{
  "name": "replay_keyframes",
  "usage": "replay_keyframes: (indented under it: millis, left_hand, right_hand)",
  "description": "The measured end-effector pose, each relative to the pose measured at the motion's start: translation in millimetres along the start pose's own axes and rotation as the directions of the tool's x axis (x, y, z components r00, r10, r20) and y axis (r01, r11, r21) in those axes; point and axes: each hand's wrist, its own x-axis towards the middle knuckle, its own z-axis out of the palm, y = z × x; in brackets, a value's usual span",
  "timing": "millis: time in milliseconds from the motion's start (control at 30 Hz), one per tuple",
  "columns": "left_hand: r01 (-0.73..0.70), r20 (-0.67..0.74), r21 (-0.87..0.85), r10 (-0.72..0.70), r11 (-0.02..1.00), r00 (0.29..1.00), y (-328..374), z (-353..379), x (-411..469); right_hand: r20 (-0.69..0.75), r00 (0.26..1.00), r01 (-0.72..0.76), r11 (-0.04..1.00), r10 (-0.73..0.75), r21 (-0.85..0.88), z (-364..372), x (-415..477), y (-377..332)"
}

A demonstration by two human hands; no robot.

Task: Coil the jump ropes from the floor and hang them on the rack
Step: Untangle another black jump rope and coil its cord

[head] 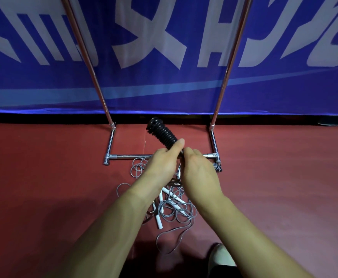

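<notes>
My left hand (161, 164) grips a black ribbed jump rope handle (161, 133) that points up and away from me. My right hand (199, 170) is closed beside it, fingers meeting the left thumb at the handle's lower end; what it pinches is hidden. Below my hands a tangle of grey jump ropes (174, 213) with white handles (173, 195) lies on the red floor. A second black handle (218, 167) lies by the rack's right foot. The chrome rack (128, 156) stands just beyond, its two poles rising out of view.
A blue banner with white lettering (164, 57) hangs behind the rack. Red floor (43, 177) stretches left and right. My shoe (218, 257) shows at the bottom right, close to a trailing rope loop.
</notes>
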Motion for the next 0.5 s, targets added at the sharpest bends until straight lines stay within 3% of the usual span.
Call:
replay_keyframes:
  millis: [133, 233, 300, 367, 433, 500]
  left_hand:
    - [-0.105, 0.036, 0.043, 0.104, 0.994, 0.994, 1, -1, -3]
    - [-0.129, 0.099, -0.049, 0.133, 0.990, 0.986, 6, -7, -3]
    - [-0.143, 0.131, -0.088, 0.153, 0.986, 0.979, 11, -13, -5]
    - [-0.151, 0.188, -0.126, 0.173, 0.981, 0.967, 15, -18, -8]
    - [-0.116, 0.256, -0.180, 0.160, 0.977, 0.953, 17, -20, -10]
    - [-0.090, 0.312, -0.169, 0.140, 0.981, 0.940, 18, -22, -10]
  right_hand:
    - [0.058, 0.998, 0.028, 1.000, -0.028, 0.002, 3, -1, -1]
    - [0.182, 0.979, 0.040, 0.965, -0.090, 0.259, -11, 2, 0]
    - [0.284, 0.953, -0.067, 0.845, -0.103, 0.531, -27, 3, 0]
    - [0.354, 0.929, -0.207, 0.637, -0.111, 0.743, -38, 4, 3]
    - [0.383, 0.915, -0.278, 0.487, -0.128, 0.828, -39, 8, 14]
    - [0.378, 0.917, -0.279, 0.476, -0.124, 0.834, -37, 13, 25]
